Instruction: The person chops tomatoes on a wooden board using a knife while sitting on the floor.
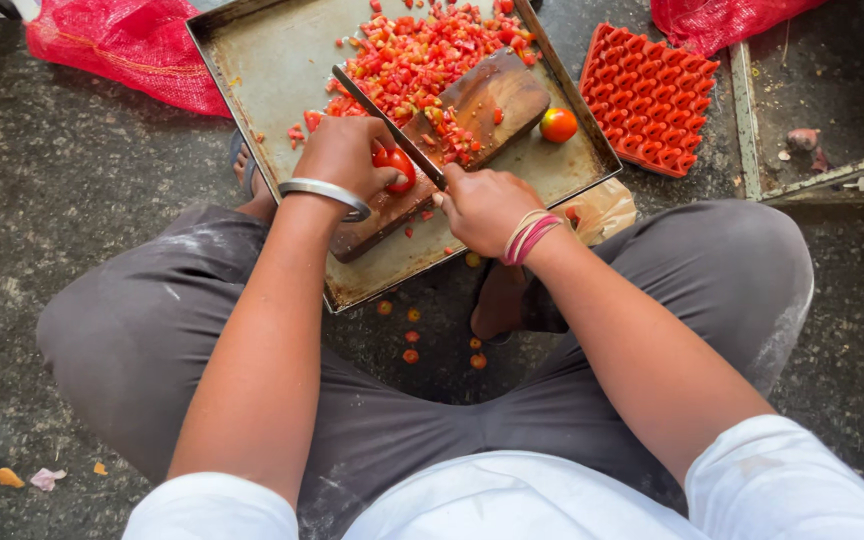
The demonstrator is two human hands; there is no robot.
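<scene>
I am looking down at my left hand (344, 152), which is pinning a smooth, round red tomato (395, 167) against the worn wooden cutting board (477, 100); its grip is curled over the fruit, fingertips pressing it down. A plain metal bangle is sitting on that wrist. My right hand (484, 205) is clenching its grip around the handle of a knife (389, 125), whose long flat blade is running up and away from that hand, passing right beside the held tomato. Beyond the blade, a wet heap of chopped tomato (422, 50) is lying in small glossy cubes. The board is resting slantwise in a dull, scuffed metal tray (262, 60) on the speckled stone floor. Just past the board's far rounded end, a whole tomato (558, 124) is sitting in the tray. Further right of my knife hand, a bumpy red plastic tray (647, 98) is lying flat.
</scene>
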